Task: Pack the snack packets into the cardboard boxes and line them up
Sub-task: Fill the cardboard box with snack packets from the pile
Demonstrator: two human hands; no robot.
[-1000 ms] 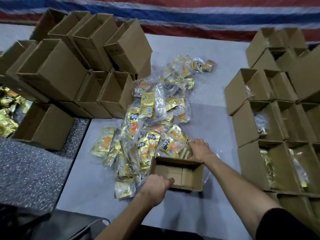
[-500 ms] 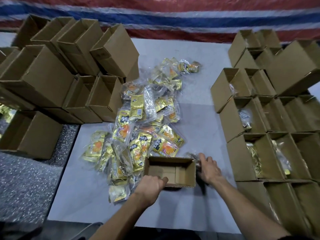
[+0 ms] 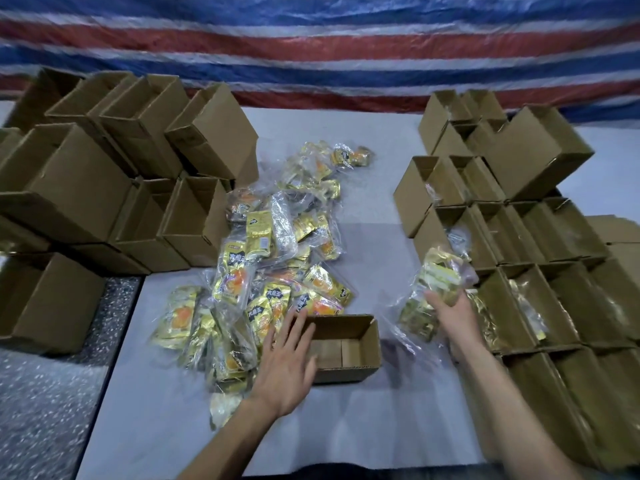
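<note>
The left hand is seen with its fingers straight and spread, nothing being held. They are laid across the left end of the small open cardboard box, with the fingertips reaching its far rim; whether they press on the cardboard cannot be told, as the hand is blurred. The box is set upright on the grey counter, its flaps folded flat inside and no packet in it.

The right hand is raised above the counter, its fingers curled round a clear bag of gold snack packets. The bag is held to the right of the open box, just beside the rows of packed boxes lined up on the right.

The loose pile of snack packets is spread over the middle of the counter, touching the open box at its far left corner. Empty boxes are stacked on the left. A striped tarp is hung behind.
</note>
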